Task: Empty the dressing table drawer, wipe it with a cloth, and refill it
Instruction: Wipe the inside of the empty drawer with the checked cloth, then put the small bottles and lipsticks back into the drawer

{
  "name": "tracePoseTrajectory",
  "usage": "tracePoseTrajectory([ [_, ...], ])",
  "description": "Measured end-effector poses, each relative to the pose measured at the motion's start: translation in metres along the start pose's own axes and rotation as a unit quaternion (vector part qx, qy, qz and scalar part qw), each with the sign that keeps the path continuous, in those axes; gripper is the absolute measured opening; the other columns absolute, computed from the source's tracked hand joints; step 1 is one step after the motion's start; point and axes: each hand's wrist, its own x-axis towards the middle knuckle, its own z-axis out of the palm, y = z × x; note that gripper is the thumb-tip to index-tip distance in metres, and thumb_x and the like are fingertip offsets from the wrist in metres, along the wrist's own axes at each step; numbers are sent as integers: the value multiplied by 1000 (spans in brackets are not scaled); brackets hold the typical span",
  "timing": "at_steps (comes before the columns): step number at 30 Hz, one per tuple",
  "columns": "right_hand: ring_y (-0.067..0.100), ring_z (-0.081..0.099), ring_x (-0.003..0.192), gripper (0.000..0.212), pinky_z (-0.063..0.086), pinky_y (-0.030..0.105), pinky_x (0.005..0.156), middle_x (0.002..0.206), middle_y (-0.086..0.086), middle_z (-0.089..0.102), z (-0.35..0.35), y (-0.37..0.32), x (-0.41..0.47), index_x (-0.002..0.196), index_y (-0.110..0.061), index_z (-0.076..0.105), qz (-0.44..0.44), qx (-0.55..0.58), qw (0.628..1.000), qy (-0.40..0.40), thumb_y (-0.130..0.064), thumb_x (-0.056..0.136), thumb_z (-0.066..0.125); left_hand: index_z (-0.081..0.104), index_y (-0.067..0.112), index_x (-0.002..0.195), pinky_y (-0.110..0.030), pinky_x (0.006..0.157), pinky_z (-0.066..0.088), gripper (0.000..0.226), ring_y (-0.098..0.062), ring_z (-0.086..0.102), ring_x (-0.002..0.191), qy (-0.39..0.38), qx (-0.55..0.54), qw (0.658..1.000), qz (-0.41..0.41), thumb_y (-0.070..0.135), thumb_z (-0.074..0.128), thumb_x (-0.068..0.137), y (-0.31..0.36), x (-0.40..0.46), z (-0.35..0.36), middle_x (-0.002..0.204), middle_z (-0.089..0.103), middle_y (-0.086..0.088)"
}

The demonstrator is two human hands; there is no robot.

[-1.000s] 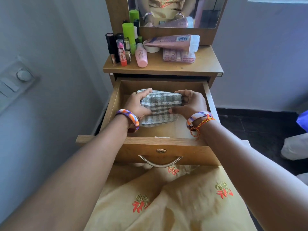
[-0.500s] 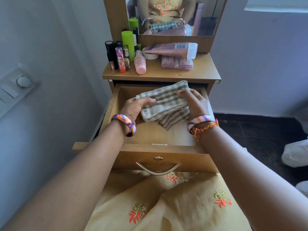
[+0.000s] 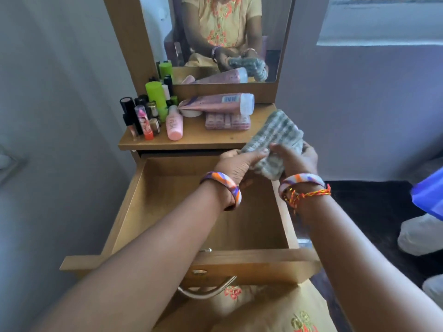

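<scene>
The wooden drawer [image 3: 134,202] is pulled out towards me and nothing lies in it. A folded grey-and-white checked cloth [image 3: 275,133] is held in the air above the drawer's back right corner, level with the table top's right end. My left hand [image 3: 236,165] grips its lower left part. My right hand [image 3: 296,158] grips its lower right part. The drawer's contents stand on the table top [image 3: 199,137]: a pink tube [image 3: 215,103], a pink pack [image 3: 227,121], a pink bottle [image 3: 173,123], lipsticks [image 3: 141,121] and a green can [image 3: 157,97].
A mirror [image 3: 215,37] rises behind the table top. A grey wall is close on the left. Dark floor lies to the right with white bundles [image 3: 419,236] and a blue thing [image 3: 429,195]. The metal drawer handle [image 3: 206,291] faces my lap.
Both hands lifted the cloth off the drawer bottom and carried it up and to the right, out over the drawer's back right corner.
</scene>
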Motion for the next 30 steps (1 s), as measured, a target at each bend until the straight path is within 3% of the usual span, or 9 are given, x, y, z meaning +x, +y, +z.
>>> tracePoseTrajectory([
  [3, 38, 67, 95, 73, 55, 58, 77, 111, 26, 63, -4, -20, 27, 119, 4, 51, -24, -48, 998, 15, -3, 49, 71, 57, 19, 79, -23, 59, 44, 13, -11, 55, 79, -3, 78, 997, 28, 19, 70, 81, 5, 12, 7, 83, 63, 0],
  [6, 32, 67, 82, 26, 56, 53, 76, 90, 17, 66, 2, -40, 50, 88, -2, 61, -29, -111, 993, -19, 6, 64, 69, 55, 11, 111, -26, 75, 46, 34, -13, 54, 95, 9, 175, 978, 118, 15, 70, 81, 18, 17, 12, 101, 57, 1],
  [8, 31, 65, 85, 16, 57, 48, 79, 90, 14, 66, 10, -46, 66, 81, -6, 61, -32, -170, 983, -54, 10, 76, 63, 47, 8, 126, -28, 92, 45, 54, -18, 56, 108, 22, 301, 931, 204, 17, 71, 79, 25, 22, 12, 113, 57, -1],
  [9, 31, 64, 93, 18, 55, 47, 85, 99, 16, 65, 14, -47, 75, 92, -3, 61, -37, -219, 973, -66, 7, 77, 64, 42, 10, 132, -29, 98, 42, 61, -21, 53, 116, 21, 377, 896, 233, 20, 71, 79, 27, 24, 11, 123, 55, -4],
  [12, 27, 50, 119, 85, 42, 40, 105, 129, 16, 46, 20, -41, 88, 140, -8, 25, -50, -419, 905, -53, -12, 72, 75, 30, 12, 143, -32, 109, 32, 75, -28, 37, 133, -3, 565, 786, 251, 30, 68, 80, 30, 30, 8, 145, 37, -11],
  [14, 30, 38, 129, 94, 35, 42, 109, 137, 15, 36, 19, -34, 87, 143, -15, 17, -69, -483, 872, -41, -20, 69, 75, 23, 14, 146, -34, 113, 26, 77, -28, 27, 139, -20, 614, 751, 242, 32, 64, 83, 29, 34, 6, 152, 24, -11],
  [18, 25, 47, 122, 74, 40, 30, 103, 134, 13, 43, 12, -22, 81, 136, -12, 37, -126, -459, 878, -43, -19, 70, 71, 14, 18, 149, -33, 116, 19, 80, -25, 14, 145, -22, 650, 716, 253, 30, 62, 85, 23, 40, 5, 158, 8, -7],
  [25, 33, 51, 113, 23, 36, 26, 81, 117, 20, 59, 32, -26, 87, 105, 3, 59, -191, -572, 794, -75, -6, 84, 54, 6, 19, 150, -35, 116, 18, 85, -25, 7, 147, -12, 682, 691, 239, 28, 61, 86, 26, 55, 17, 159, -2, -8],
  [30, 30, 42, 129, 39, 35, 30, 102, 136, 17, 49, 41, -29, 99, 130, -3, 50, -152, -607, 772, -110, -11, 91, 52, 6, 17, 150, -35, 118, 15, 82, -25, 4, 147, -1, 692, 672, 265, 26, 58, 87, 30, 56, 18, 159, 0, -9],
])
